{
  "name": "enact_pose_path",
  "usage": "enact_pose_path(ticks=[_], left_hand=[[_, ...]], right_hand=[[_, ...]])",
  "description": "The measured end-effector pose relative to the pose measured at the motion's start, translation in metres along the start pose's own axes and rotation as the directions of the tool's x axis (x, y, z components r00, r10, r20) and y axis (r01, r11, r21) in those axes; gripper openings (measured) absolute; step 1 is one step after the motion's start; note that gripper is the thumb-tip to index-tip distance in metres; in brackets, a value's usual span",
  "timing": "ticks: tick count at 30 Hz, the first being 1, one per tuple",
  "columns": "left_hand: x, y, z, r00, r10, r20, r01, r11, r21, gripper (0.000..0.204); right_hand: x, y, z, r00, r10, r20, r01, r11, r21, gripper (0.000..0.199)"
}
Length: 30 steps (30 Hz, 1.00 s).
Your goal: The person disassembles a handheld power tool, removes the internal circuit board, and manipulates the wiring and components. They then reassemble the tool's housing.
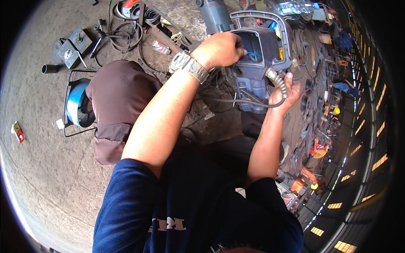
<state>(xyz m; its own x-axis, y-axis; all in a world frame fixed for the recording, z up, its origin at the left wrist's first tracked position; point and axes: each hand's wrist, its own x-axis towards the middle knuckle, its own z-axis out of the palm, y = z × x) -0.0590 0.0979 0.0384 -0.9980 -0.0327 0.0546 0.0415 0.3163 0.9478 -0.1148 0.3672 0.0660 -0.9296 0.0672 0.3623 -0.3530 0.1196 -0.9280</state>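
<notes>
A dark grey power tool housing (253, 69) with a loop handle (287, 38) stands before me, its rectangular compartment facing up. Inside that compartment a blue wire (255, 54) shows. At its left rim is my left hand (219, 49), fingers curled and closed; the fingertips point to the wire, and what they pinch is hidden. On the right, a black power cord (257, 104) leaves the housing through a metal spring sleeve (277, 82). My right hand (287, 90) is closed around the cord by the sleeve's lower end, thumb raised.
A grey motor body (215, 17) lies beyond the housing. On the left floor are a blue wire spool (78, 102), a metal box (76, 47), a short black tube (50, 68) and tangled cables (126, 40). A plastic bottle (295, 7) lies far right. People work in the distance.
</notes>
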Motion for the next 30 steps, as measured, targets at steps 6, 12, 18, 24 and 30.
enact_pose_path(ticks=[6, 12, 18, 24, 30], left_hand=[[0.001, -0.003, 0.000, 0.992, 0.012, -0.128, -0.001, 0.996, 0.087, 0.028], [-0.001, -0.004, -0.011, 0.995, -0.034, -0.098, 0.040, 0.997, 0.067, 0.033], [-0.006, -0.023, -0.012, 0.997, -0.006, 0.083, -0.019, 0.953, 0.303, 0.027], [-0.008, -0.027, -0.002, 0.987, -0.075, 0.141, 0.016, 0.927, 0.374, 0.030], [-0.008, -0.051, 0.004, 0.970, -0.138, 0.200, 0.062, 0.938, 0.342, 0.036]], right_hand=[[-0.001, -0.006, 0.006, 0.996, 0.061, 0.059, -0.066, 0.994, 0.086, 0.013], [-0.007, -0.016, 0.011, 0.985, 0.069, 0.156, -0.084, 0.992, 0.095, 0.020], [-0.012, -0.021, 0.017, 0.982, 0.062, 0.180, -0.085, 0.989, 0.125, 0.021], [-0.013, -0.024, 0.023, 0.985, 0.057, 0.166, -0.079, 0.988, 0.131, 0.022], [-0.004, -0.010, 0.012, 0.987, 0.053, 0.154, -0.071, 0.991, 0.112, 0.023]])
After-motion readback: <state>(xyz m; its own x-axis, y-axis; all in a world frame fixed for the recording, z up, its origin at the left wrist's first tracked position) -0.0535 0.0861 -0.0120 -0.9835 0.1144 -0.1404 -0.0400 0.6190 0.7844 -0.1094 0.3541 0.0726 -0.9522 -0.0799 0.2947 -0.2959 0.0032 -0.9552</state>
